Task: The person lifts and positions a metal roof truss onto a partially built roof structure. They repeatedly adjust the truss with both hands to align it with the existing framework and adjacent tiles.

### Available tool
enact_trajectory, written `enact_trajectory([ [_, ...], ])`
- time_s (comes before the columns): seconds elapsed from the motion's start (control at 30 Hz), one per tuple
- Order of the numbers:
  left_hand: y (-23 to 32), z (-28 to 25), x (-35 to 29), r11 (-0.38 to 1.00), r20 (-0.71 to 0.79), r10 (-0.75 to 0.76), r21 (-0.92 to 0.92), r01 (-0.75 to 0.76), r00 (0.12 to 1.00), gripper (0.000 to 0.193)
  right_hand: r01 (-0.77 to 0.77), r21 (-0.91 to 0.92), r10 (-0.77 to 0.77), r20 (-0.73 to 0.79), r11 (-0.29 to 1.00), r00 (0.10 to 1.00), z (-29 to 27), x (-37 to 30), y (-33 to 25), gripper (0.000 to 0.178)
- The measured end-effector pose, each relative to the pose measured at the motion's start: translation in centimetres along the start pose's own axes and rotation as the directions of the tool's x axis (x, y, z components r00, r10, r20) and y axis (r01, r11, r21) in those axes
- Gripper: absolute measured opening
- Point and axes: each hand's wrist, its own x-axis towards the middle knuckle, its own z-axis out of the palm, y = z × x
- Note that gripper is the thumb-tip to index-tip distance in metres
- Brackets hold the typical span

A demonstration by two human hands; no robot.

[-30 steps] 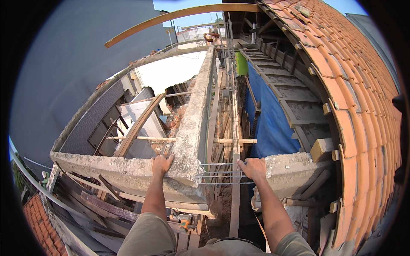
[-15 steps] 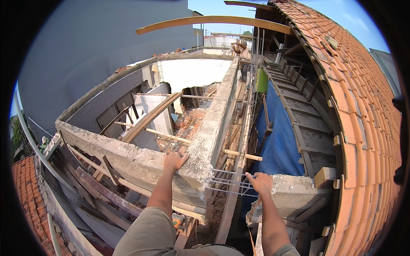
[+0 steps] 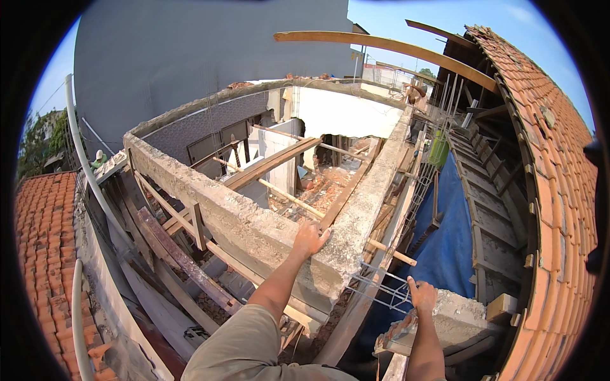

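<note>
My left hand (image 3: 309,239) rests on top of a rough grey concrete beam (image 3: 238,206), near its corner, its fingers bent over the far edge and partly hidden. To the right, across a gap, my right hand (image 3: 422,297) is closed over the edge of a broken concrete beam end (image 3: 460,314), with its fingertips beside bare steel bars (image 3: 381,286). These bars bridge the gap between both concrete pieces. Just beyond my left hand, a wooden plank (image 3: 352,187) runs along the inner side of the beam. My bent knee in beige cloth shows below.
Inside the walls lie brick rubble (image 3: 318,190), a board (image 3: 273,164) and a bamboo pole (image 3: 289,197). A blue tarp (image 3: 445,235) hangs at the right beside an orange tiled roof (image 3: 549,209). Timbers (image 3: 184,260) fill the lower left, and a long wooden beam (image 3: 387,46) juts out overhead.
The view has turned left, so the scene sits further right and more of the left tiled roof shows. A plank along the beam's inner side has come into sight. Both hands keep their places.
</note>
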Motion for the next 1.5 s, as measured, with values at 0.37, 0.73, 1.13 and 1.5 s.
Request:
enact_trajectory([
  [0.37,-8.4,-2.2,-33.4,0.999,0.183,0.027,0.042,-0.035,0.983,0.047,0.046,-0.006,-0.045,0.018,0.999,0.999,-0.1,-0.1,0.0,0.083],
  [0.73,-18.1,-7.6,-74.5,0.723,0.861,-0.505,0.381,0.577,0.063,0.075,0.123,0.011,-0.122,-0.055,0.992,0.991,2.0,1.5,1.3,0.091],
  [1.13,-22.1,-2.0,-70.8,0.854,0.834,-0.467,0.339,0.394,0.294,0.062,0.048,-0.134,-0.041,0.052,0.990,0.998,1.5,1.5,0.6,0.086],
  [1.5,-24.7,-6.4,-60.2,0.959,0.787,-0.226,0.284,-0.013,0.574,0.045,0.015,-0.029,-0.012,0.096,0.999,0.995,0.1,0.1,-0.6,0.082],
])
